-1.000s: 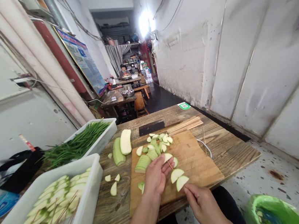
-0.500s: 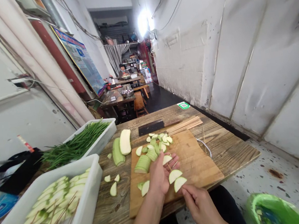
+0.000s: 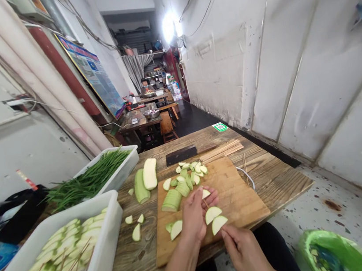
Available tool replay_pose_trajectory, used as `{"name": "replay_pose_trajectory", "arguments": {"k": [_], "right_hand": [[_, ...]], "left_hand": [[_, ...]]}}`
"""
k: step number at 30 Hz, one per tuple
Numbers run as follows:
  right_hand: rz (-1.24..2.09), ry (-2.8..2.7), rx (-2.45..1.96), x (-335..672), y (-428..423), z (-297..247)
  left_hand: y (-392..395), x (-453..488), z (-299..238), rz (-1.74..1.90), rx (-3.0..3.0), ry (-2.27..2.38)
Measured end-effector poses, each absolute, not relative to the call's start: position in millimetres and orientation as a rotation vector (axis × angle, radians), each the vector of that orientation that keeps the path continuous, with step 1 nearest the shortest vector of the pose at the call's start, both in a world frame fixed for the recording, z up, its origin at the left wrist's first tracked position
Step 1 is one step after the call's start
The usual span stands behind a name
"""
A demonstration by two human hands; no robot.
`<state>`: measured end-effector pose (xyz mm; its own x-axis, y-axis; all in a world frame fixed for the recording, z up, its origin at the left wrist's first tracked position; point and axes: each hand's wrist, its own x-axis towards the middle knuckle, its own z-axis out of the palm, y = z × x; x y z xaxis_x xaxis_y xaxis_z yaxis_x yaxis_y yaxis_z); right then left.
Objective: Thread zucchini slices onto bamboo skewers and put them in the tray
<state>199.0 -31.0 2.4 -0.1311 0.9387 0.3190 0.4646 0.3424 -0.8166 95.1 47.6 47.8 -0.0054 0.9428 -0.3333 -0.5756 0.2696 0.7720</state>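
Over the wooden cutting board, my left hand pinches a pale half-moon zucchini slice between thumb and fingers. My right hand is closed at the near end of a thin wooden skewer, most of which is hidden. Two more half-moon slices sit on that skewer, between my hands. Beyond my left hand, a row of cut zucchini slices and a looser pile lie on the board. Another slice rests left of my left wrist.
Left of the board stand a white bin of skewered slices and a tray of green stalks. Zucchini pieces, a dark cleaver and bare skewers lie behind. A green-lined bin is on the floor. A person sits far back.
My left thumb and fingers have closed further over the slice, covering more of it. My right hand keeps its grip on the skewer. The view has shifted slightly.
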Motion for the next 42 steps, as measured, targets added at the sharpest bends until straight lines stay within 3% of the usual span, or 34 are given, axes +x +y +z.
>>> {"name": "replay_pose_trajectory", "arguments": {"k": [29, 34, 37, 42], "right_hand": [[0.582, -1.698, -1.305, 200.0, -25.2, -2.8], [0.870, -1.645, -1.271, 206.6, -27.1, -7.0], [1.105, -1.503, -1.191, 218.1, -29.7, -14.5], [1.016, -1.204, -1.273, 247.5, -23.9, -22.6]], "left_hand": [[34.4, 109.3, 35.9, 1.220, 0.488, 0.874], [42.7, 95.3, 36.4, 1.237, 0.536, 0.899], [49.2, 68.5, 34.9, 1.215, 0.715, 0.979], [52.0, 13.9, 27.9, 1.204, 1.528, 1.611]]}}
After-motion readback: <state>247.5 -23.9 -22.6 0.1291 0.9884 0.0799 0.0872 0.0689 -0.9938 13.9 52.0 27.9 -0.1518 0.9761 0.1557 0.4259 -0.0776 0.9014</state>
